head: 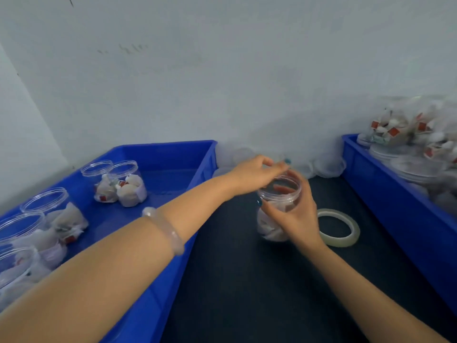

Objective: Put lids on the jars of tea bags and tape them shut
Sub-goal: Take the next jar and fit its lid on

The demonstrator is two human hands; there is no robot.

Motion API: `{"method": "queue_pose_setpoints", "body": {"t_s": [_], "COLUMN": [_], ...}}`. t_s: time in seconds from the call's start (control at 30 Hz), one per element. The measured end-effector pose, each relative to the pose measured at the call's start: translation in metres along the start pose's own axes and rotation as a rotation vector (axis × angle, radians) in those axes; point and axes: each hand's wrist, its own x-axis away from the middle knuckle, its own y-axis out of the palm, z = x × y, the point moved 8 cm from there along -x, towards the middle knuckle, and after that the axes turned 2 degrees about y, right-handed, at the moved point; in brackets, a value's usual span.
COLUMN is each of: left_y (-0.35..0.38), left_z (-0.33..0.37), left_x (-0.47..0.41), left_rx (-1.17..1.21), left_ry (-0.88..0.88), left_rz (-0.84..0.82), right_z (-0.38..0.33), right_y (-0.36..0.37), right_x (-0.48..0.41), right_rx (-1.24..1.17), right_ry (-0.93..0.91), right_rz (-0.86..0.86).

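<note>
Gripping the clear round plastic jar (pixel 277 196) at mid-table, the right hand (pixel 296 214) wraps the jar wall w/ curled fingers & thumb. Jar stands upright on the surface, mouth uncovered, white tea bags inside. Left hand (pixel 257 174) hangs just above the jar rim, fingertips bunched together; whether they pinch a clear lid cannot be told (blur).

Surroundings:
- Roll of clear tape (pixel 338 227) lies flat just R of the right hand, apart from the jar.
- Loose clear plastic lids (pixel 330 167) lie at the rear by the wall, behind the jar.
- Left forearm, w/ pale translucent bangle (pixel 164 230), crosses over the R rim of the large blue plastic tray (pixel 160 151).
- That tray holds lidless clear jars of tea bags (pixel 125 184): two at rear, more at the near-L corner.
- Second blue plastic tray (pixel 371 174) at the R edge carries stacked clear lids (pixel 418 169) & a clear bag of red-tagged tea bags (pixel 395 127).

Clearance: open lane btwn the two trays, bounded L & R by tray walls, at rear by the loose lids & wall. Tape roll sits in the R part of the lane. Both forearms run through its near part.

Surface/room: dark matte table top (pixel 247 293); pale grey-white wall (pixel 222 82) w/ faint scuff marks, room corner at L.
</note>
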Motion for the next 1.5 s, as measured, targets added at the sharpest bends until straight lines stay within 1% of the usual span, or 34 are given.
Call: {"method": "queue_pose_setpoints", "body": {"t_s": [0.07, 0.1, 0.13, 0.2, 0.27, 0.33, 0.4, 0.47, 0.53, 0.6, 0.73, 0.83, 0.9, 0.97, 1.07, 1.17, 1.23, 1.37, 1.5], "left_y": [0.009, 0.011, 0.012, 0.013, 0.025, 0.041, 0.044, 0.038, 0.03, 0.022, 0.021, 0.018, 0.016, 0.013, 0.011, 0.011, 0.009, 0.004, 0.008], "left_z": [-0.009, -0.02, -0.033, -0.069, -0.109, -0.138, -0.151, -0.151, -0.154, -0.163, -0.175, -0.164, -0.157, -0.155, -0.165, -0.173, -0.172, -0.165, -0.168], "left_x": [-0.022, -0.032, -0.041, -0.052, -0.044, -0.039, -0.046, -0.057, -0.068, -0.077, -0.086, -0.074, -0.068, -0.07, -0.082, -0.089, -0.088, -0.082, -0.085], "left_rx": [0.081, 0.07, -0.001, -0.204, -0.3, -0.356, -0.416, -0.474, -0.522, -0.563, -0.539, -0.583, -0.606, -0.591, -0.528, -0.519, -0.492, -0.372, -0.44], "left_ry": [-0.08, -0.12, -0.143, -0.172, -0.198, -0.183, -0.135, -0.051, -0.002, -0.027, -0.105, -0.082, -0.035, -0.017, -0.089, -0.148, -0.133, -0.045, -0.13], "left_rz": [-0.035, -0.026, 0.015, 0.196, 0.372, 0.476, 0.528, 0.514, 0.513, 0.516, 0.467, 0.572, 0.62, 0.609, 0.545, 0.49, 0.517, 0.603, 0.546], "right_z": [0.011, 0.014, 0.018, 0.026, 0.036, 0.048, 0.055, 0.057, 0.058, 0.058, 0.061, 0.062, 0.06, 0.059, 0.058, 0.059, 0.059, 0.059, 0.06], "right_y": [-0.005, -0.006, -0.005, -0.003, -0.003, -0.002, -0.002, -0.002, -0.002, -0.002, -0.002, -0.001, 0.0, 0.0, 0.001, 0.001, 0.001, 0.001, 0.002], "right_x": [0.004, 0.006, 0.009, 0.012, 0.011, 0.01, 0.008, 0.008, 0.008, 0.008, 0.009, 0.007, 0.008, 0.009, 0.01, 0.011, 0.01, 0.008, 0.008], "right_rx": [0.0, -0.002, -0.009, -0.033, -0.047, -0.066, -0.068, -0.061, -0.059, -0.059, -0.068, -0.069, -0.075, -0.078, -0.084, -0.098, -0.101, -0.1, -0.104], "right_ry": [0.004, 0.004, 0.001, 0.006, 0.042, 0.132, 0.202, 0.246, 0.256, 0.252, 0.258, 0.271, 0.276, 0.274, 0.271, 0.28, 0.278, 0.276, 0.274], "right_rz": [0.004, -0.001, -0.011, -0.047, -0.111, -0.23, -0.338, -0.389, -0.385, -0.367, -0.372, -0.377, -0.369, -0.356, -0.348, -0.356, -0.366, -0.372, -0.364]}}
